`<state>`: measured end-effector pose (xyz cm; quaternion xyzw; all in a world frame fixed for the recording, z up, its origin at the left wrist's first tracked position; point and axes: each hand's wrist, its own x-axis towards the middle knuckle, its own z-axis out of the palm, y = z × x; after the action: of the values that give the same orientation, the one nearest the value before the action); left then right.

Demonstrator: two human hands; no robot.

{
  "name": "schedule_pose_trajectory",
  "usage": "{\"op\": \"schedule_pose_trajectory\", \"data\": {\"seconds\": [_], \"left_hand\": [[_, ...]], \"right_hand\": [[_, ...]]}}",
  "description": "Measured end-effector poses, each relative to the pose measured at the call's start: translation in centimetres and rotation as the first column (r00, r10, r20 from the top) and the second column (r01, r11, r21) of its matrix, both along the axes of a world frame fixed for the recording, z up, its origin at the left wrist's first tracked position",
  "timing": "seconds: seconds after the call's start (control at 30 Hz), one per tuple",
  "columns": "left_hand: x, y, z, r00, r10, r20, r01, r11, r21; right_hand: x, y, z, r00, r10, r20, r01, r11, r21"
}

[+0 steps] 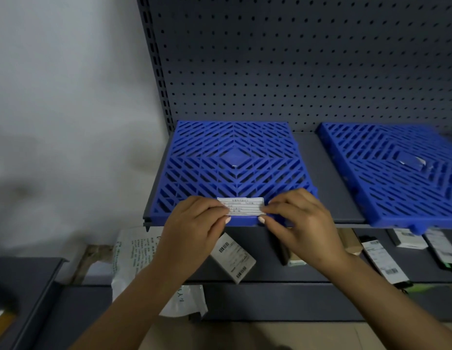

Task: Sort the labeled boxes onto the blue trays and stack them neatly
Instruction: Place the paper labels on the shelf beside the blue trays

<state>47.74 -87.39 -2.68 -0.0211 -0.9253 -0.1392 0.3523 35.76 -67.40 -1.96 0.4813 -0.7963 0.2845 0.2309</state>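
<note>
Dim, cool, even light; no glare. Wall (68, 122) at left smeared, out of focus. Wide-angle bending at edges. Tray (235, 160) centre fairly sharp; soft shadow under the shelf (341, 198).
</note>
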Motion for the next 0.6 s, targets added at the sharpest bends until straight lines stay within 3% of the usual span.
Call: {"op": "schedule_pose_trajectory", "data": {"seconds": [0.43, 0.6], "left_hand": [[0.3, 0.9, 1.9, 1.0, 0.004, 0.0, -0.004, 1.0, -0.019], [-2.0, 5.4, 4.8, 0.993, -0.11, 0.041, 0.11, 0.994, -0.004]], "right_hand": [[-0.5, 3.3, 1.5, 1.0, -0.008, -0.001, 0.008, 1.0, 0.021], [-1.1, 8.3, 3.0, 0.994, -0.079, -0.068, 0.08, 0.997, 0.005]]}}
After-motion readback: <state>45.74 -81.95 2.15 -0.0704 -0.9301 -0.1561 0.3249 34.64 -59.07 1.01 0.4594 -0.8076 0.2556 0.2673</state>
